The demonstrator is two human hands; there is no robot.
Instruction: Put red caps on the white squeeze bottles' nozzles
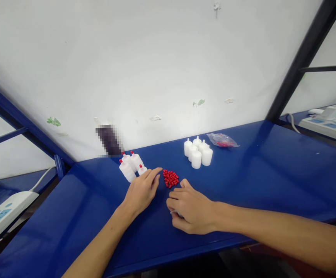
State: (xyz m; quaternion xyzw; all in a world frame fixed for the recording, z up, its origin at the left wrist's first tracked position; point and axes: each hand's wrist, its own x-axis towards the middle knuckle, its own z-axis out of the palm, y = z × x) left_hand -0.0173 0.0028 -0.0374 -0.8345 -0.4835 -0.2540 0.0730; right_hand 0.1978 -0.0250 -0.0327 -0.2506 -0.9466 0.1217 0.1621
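My right hand point(189, 210) is curled closed close to the table's front. Between its thumb and fingers shows a sliver of a whitish thing point(175, 212), mostly hidden by the hand. Just beyond it lies a heap of small red caps point(170, 178). My left hand point(142, 189) hovers at the left side of the heap, index finger stretched towards it and nothing visible in the fingers. Behind that hand stand several white bottles with red caps point(127, 170), one partly covered by it. Farther back, several white bottles without caps point(196, 159) stand grouped upright, nozzles up.
A clear plastic bag point(222, 140) with red pieces in it lies at the back right of the blue table point(257, 166). Behind rises a white wall point(162, 69). Power strips sit beyond the frame posts at left point(8, 212) and right point(330, 127).
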